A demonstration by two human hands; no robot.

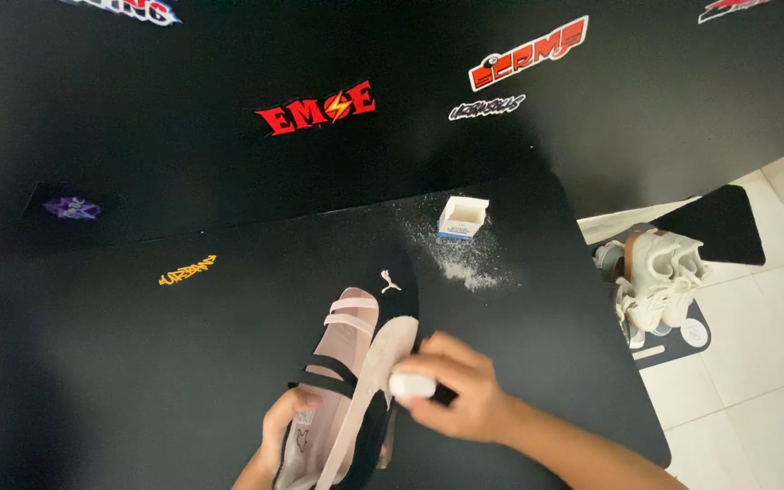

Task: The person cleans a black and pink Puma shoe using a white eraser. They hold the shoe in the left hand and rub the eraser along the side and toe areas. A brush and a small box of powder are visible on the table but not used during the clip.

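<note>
Left hand (285,426) grips pink-black shoe (356,372); right hand (451,386) presses white eraser block (412,385) on sole edge. Scrubbing step; next likely calls for turning shoe. White crumbs (465,268) on surface (138,363).

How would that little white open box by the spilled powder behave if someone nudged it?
The small white box looks like thin card, so probably light and easily slid. Open-topped and upright, it might tip and spill more white powder onto the black table.
</note>
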